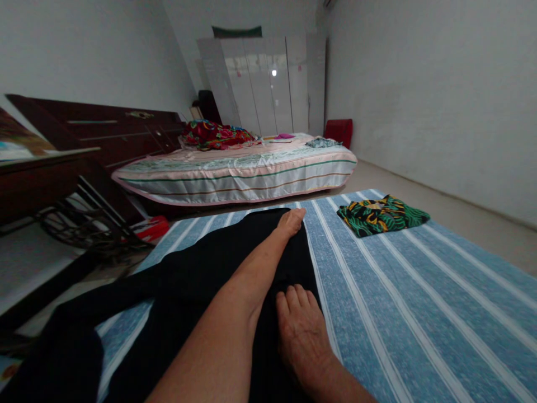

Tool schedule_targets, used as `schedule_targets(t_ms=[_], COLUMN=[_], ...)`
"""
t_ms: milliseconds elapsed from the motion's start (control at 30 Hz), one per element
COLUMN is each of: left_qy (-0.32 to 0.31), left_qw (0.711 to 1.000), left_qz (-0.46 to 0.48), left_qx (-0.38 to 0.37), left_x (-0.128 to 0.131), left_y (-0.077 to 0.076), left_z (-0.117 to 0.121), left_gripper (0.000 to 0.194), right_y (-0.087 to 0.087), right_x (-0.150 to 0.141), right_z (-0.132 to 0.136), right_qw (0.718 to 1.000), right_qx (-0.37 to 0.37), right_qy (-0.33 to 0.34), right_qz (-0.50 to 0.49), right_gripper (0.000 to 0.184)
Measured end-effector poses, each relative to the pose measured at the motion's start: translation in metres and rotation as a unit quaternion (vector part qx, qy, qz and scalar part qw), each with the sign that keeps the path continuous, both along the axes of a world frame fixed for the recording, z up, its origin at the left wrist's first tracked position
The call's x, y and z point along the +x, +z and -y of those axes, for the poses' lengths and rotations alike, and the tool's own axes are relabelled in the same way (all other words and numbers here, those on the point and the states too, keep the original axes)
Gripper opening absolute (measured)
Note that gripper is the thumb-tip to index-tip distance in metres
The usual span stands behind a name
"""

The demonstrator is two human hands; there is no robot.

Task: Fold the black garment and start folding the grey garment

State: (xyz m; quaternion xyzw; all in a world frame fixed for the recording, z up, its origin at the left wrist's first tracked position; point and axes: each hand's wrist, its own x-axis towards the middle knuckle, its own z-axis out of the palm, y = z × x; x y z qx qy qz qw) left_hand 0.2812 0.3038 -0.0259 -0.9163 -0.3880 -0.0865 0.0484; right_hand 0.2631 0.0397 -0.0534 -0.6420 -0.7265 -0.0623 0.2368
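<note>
A black garment (218,252) is spread over a blue-and-white striped cover (377,291), with a long sleeve- or leg-like part trailing off to the left. My left hand (292,221) reaches to its far right corner, where the curled fingers close on the cloth. Nearer to me, my right hand (302,330) lies palm down on the right side of the garment, its fingers stretched out flat. A folded green, black and yellow patterned cloth (381,215) rests on the cover to the right, apart from both hands.
Beyond the cover stands a bed with a pale striped sheet (235,176) and a red floral cloth bundle (218,136) on it. A dark wooden table with a sewing-machine-like iron frame (79,224) is at the left. White wardrobes (268,84) line the back wall.
</note>
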Motion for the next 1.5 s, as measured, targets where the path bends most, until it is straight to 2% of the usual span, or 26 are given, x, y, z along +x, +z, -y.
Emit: schedule_targets(t_ms=[133, 233, 367, 533, 800, 900, 1033, 1167, 1300, 1400, 1500], left_qy=[-0.023, -0.048, -0.082, -0.070, -0.029, -0.020, -0.023, -0.025, 0.004, 0.043, 0.079], left_qw=[0.999, 0.997, 0.989, 0.989, 0.992, 0.990, 0.988, 0.992, 0.998, 0.997, 0.992], left_qz=[-0.004, -0.052, -0.124, -0.104, -0.069, -0.065, -0.064, -0.051, -0.036, -0.040, -0.055], left_qx=[0.043, 0.044, -0.012, -0.083, -0.097, -0.125, -0.139, -0.113, -0.053, -0.049, -0.086], left_x=[-0.007, -0.016, -0.028, -0.038, -0.039, -0.038, -0.039, -0.042, -0.056, -0.080, -0.115], left_y=[0.018, 0.022, 0.008, -0.011, -0.015, -0.016, -0.016, -0.008, 0.011, 0.027, 0.036], left_z=[0.016, 0.035, 0.053, 0.054, 0.057, 0.056, 0.055, 0.056, 0.059, 0.065, 0.076], left_gripper=[0.034, 0.027, 0.025, 0.039, 0.047, 0.049, 0.048, 0.048, 0.046, 0.040, 0.041], right_y=[0.002, 0.003, 0.000, -0.001, 0.002, 0.001, -0.004, -0.004, -0.002, -0.003, -0.005], right_x=[0.000, -0.001, 0.000, -0.001, 0.011, 0.020, 0.026, 0.024, 0.022, 0.021, 0.021], right_z=[0.000, -0.001, -0.002, -0.002, -0.005, -0.010, -0.014, -0.011, -0.009, -0.009, -0.010], right_qw=[1.000, 1.000, 1.000, 1.000, 0.997, 0.997, 0.993, 0.993, 0.993, 0.993, 0.993], right_qx=[0.002, -0.005, -0.017, -0.022, 0.025, -0.031, -0.106, -0.109, -0.109, -0.109, -0.109], right_qy=[-0.007, -0.003, 0.001, 0.006, -0.010, -0.034, -0.032, -0.030, -0.035, -0.031, -0.027], right_qz=[-0.007, -0.010, -0.010, -0.011, -0.066, -0.061, -0.043, -0.037, -0.036, -0.031, -0.029], right_gripper=[0.036, 0.035, 0.035, 0.034, 0.041, 0.042, 0.042, 0.042, 0.041, 0.042, 0.042])
